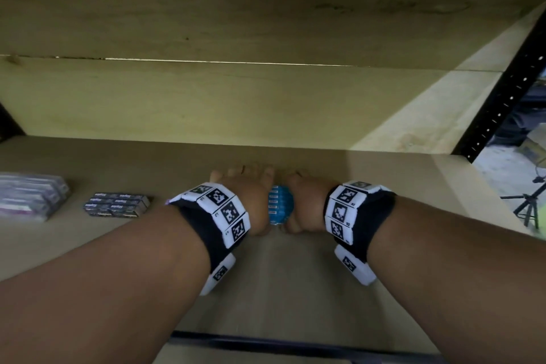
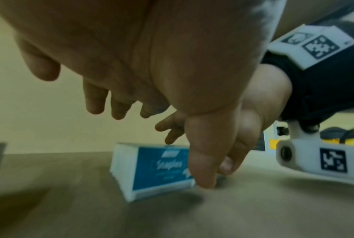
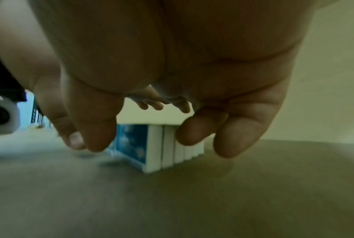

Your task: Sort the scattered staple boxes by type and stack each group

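A group of several blue and white staple boxes (image 1: 280, 205) stands side by side on the wooden shelf (image 1: 295, 275), at its middle. My left hand (image 1: 245, 201) is at the group's left side, its fingers (image 2: 94, 103) hanging loosely spread above the blue staple boxes (image 2: 151, 170) and its thumb tip down at their near corner. My right hand (image 1: 304, 204) is at the group's right side. Its curled fingers (image 3: 192, 132) touch the white ends of the blue staple boxes (image 3: 151, 145), and its thumb is on their near blue face. The far side of the group is hidden.
A low group of dark staple boxes (image 1: 116, 205) lies to the left on the shelf. Further left sits a pile of pale purple packs (image 1: 29, 196). A wooden back panel (image 1: 236, 97) closes the shelf behind. A black perforated rack post (image 1: 502, 97) stands at the right.
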